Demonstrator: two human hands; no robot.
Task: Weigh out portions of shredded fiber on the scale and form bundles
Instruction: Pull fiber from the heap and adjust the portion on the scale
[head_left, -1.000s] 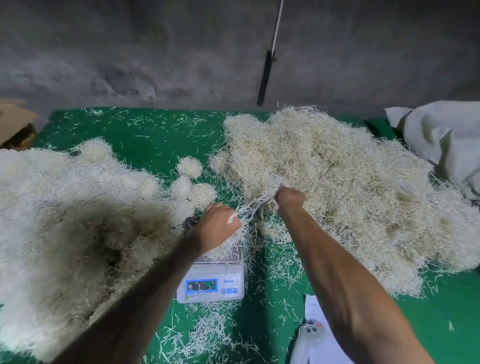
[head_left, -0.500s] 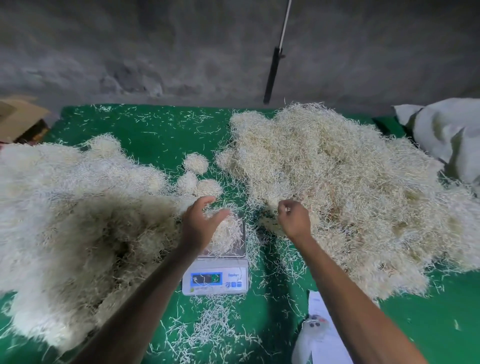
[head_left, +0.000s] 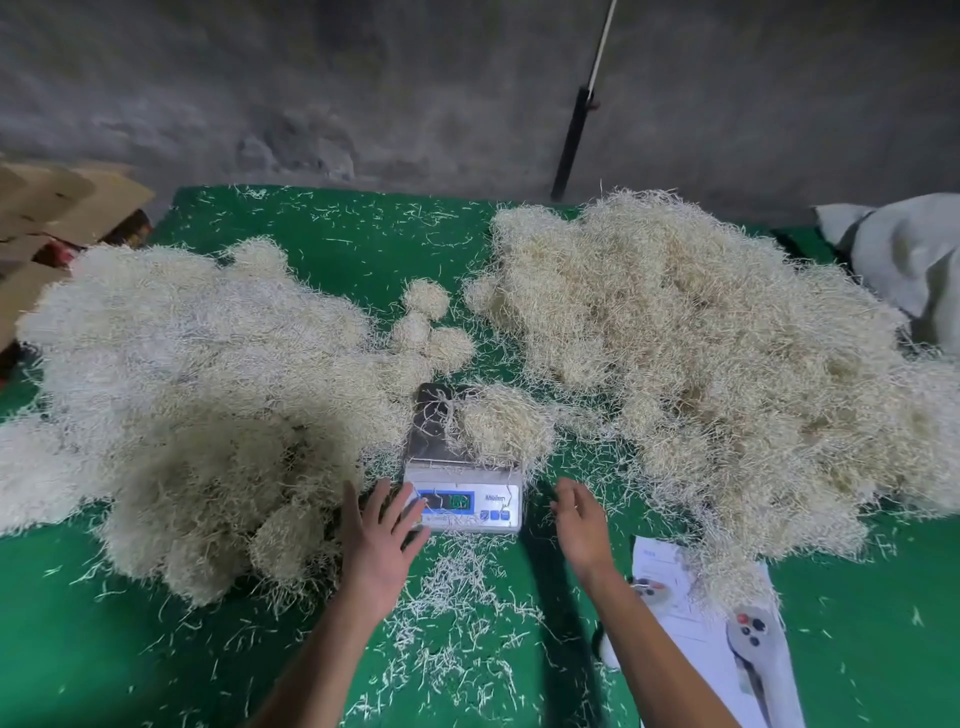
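Observation:
A small white digital scale (head_left: 464, 496) stands mid-table with a lit blue display. On the right half of its steel pan lies a portion of pale shredded fiber (head_left: 501, 423). My left hand (head_left: 376, 540) is spread flat, fingers straight, at the scale's front left corner, fingertips over the display's edge. My right hand (head_left: 579, 522) hovers with relaxed fingers just right of the scale, holding nothing. A big loose fiber heap (head_left: 717, 353) fills the right side. A heap of whiter fiber with rounded bundles (head_left: 192, 395) fills the left. Three small round bundles (head_left: 428, 325) lie behind the scale.
The green table cover (head_left: 337, 244) is strewn with loose strands, thickest in front of the scale. White printed sheets (head_left: 727, 639) lie at the front right. A grey sack (head_left: 909, 254) sits far right, cardboard boxes (head_left: 57, 208) far left. A dark pole (head_left: 571, 140) leans on the wall.
Both hands let go of the fiber on the scale and pulled back toward me, coming to rest on either side of the scale's front. The portion now lies alone on the pan.

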